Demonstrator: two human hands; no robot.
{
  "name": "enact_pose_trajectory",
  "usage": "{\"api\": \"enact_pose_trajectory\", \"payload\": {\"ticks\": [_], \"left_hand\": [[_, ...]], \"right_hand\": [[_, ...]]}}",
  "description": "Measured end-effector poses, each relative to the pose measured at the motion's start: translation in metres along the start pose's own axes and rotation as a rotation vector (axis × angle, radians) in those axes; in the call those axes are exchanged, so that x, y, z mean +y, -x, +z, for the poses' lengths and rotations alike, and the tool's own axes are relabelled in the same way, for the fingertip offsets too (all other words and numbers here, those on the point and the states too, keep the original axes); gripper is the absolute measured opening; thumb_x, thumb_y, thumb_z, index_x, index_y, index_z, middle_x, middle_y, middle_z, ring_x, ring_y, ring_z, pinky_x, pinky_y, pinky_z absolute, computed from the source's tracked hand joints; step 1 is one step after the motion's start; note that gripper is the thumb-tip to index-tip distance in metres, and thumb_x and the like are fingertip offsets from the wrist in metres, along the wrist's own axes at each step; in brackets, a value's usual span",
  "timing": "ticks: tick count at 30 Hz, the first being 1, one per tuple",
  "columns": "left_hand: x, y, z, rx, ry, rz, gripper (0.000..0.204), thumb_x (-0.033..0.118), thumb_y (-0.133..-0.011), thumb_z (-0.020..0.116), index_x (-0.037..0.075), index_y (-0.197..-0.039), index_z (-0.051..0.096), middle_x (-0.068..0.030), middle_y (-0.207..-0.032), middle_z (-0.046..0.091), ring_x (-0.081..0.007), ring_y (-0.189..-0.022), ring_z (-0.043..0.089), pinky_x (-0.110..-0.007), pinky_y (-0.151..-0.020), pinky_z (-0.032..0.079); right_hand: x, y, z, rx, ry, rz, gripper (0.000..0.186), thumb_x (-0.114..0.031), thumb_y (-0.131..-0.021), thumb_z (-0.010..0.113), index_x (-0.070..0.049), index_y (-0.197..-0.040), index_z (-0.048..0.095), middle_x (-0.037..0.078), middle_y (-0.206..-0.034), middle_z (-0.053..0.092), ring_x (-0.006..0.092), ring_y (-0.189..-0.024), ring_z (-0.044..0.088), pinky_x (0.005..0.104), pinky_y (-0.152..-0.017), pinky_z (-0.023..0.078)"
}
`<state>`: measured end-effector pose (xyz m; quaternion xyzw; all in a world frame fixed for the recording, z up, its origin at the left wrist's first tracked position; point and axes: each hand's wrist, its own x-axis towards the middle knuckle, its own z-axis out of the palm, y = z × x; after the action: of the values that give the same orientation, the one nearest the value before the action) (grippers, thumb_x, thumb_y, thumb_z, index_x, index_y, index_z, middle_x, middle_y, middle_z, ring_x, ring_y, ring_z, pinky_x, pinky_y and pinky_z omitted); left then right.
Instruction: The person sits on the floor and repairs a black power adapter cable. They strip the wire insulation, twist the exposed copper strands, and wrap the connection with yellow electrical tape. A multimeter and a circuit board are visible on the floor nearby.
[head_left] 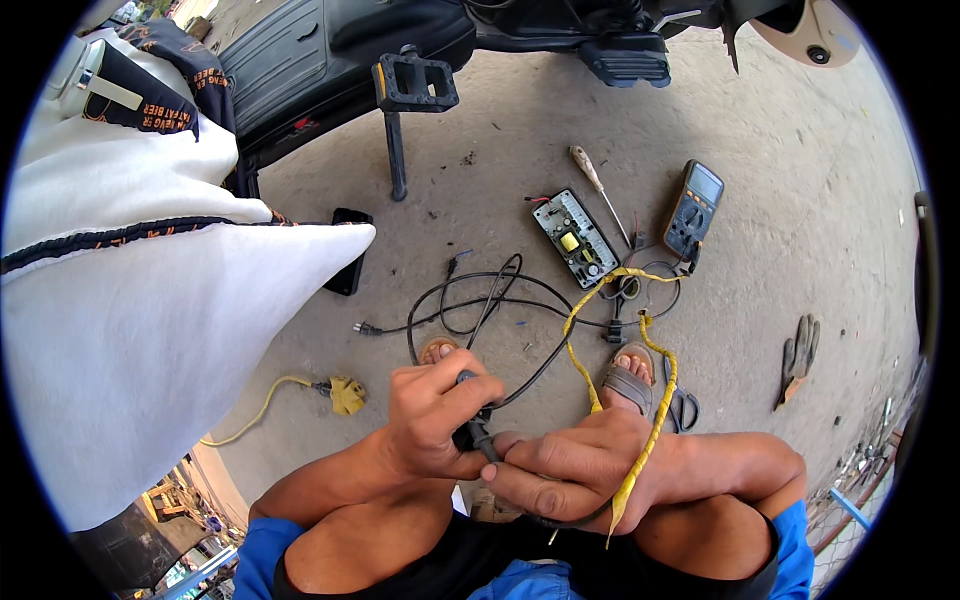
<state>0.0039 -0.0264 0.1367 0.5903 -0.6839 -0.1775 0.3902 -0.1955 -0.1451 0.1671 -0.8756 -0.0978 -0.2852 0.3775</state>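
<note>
My left hand is closed around a black cable connector, with part of it sticking up between thumb and fingers. My right hand pinches the tapered lower end of the same connector. A yellow-wrapped wire passes over the right hand, and its pointed end hangs near the wrist. From the left hand a black cable runs out to loose loops on the ground. Beyond the hands lies an opened charger circuit board in its casing, beside a screwdriver and a multimeter.
An electric scooter stands at the far side, its pedal hanging low. White cloth fills the left. A black case, a yellow plug, scissors and a work glove lie on the concrete.
</note>
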Motion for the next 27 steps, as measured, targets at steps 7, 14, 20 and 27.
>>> {"api": "enact_pose_trajectory", "payload": {"ticks": [7, 14, 20, 27], "left_hand": [[0.005, -0.005, -0.005, -0.006, -0.038, 0.016, 0.036, 0.036, -0.076, 0.081, 0.005, -0.088, 0.067, -0.007, -0.076, 0.059, -0.0226, -0.053, 0.056, -0.034, -0.046, 0.043], [0.001, -0.001, -0.007, 0.033, -0.042, 0.05, 0.034, 0.034, -0.081, 0.079, 0.003, -0.088, 0.066, -0.0079, -0.073, 0.057, -0.0229, -0.051, 0.054, -0.033, -0.044, 0.04], [0.004, -0.007, -0.012, 0.062, -0.022, 0.086, 0.031, 0.031, -0.081, 0.075, 0.002, -0.088, 0.066, -0.0073, -0.073, 0.057, -0.021, -0.051, 0.053, -0.032, -0.044, 0.041], [0.0, 0.008, -0.015, 0.122, -0.039, 0.096, 0.026, 0.029, -0.079, 0.073, 0.006, -0.088, 0.067, -0.0062, -0.075, 0.056, -0.0196, -0.051, 0.051, -0.032, -0.045, 0.041]], "right_hand": [[-0.003, 0.001, 0.009, 0.048, 0.037, -0.016, 0.046, -0.01, -0.08, 0.073, 0.004, -0.122, 0.063, 0.016, -0.101, 0.069, 0.0134, -0.062, 0.065, 0.0245, -0.043, 0.046], [-0.001, -0.002, 0.01, 0.033, 0.026, -0.001, 0.048, -0.013, -0.082, 0.066, 0.01, -0.124, 0.061, 0.017, -0.102, 0.065, 0.0224, -0.086, 0.071, 0.0269, -0.048, 0.052], [-0.014, -0.005, -0.019, -0.176, -0.162, 0.276, 0.045, -0.013, -0.089, 0.066, 0.007, -0.128, 0.057, 0.017, -0.103, 0.065, 0.0269, -0.082, 0.071, 0.0329, -0.052, 0.052], [0.007, 0.024, -0.046, -0.495, -0.904, 0.445, 0.03, -0.014, -0.095, 0.068, 0.003, -0.118, 0.061, 0.013, -0.098, 0.065, 0.0311, -0.085, 0.067, 0.0358, -0.072, 0.05]]}}
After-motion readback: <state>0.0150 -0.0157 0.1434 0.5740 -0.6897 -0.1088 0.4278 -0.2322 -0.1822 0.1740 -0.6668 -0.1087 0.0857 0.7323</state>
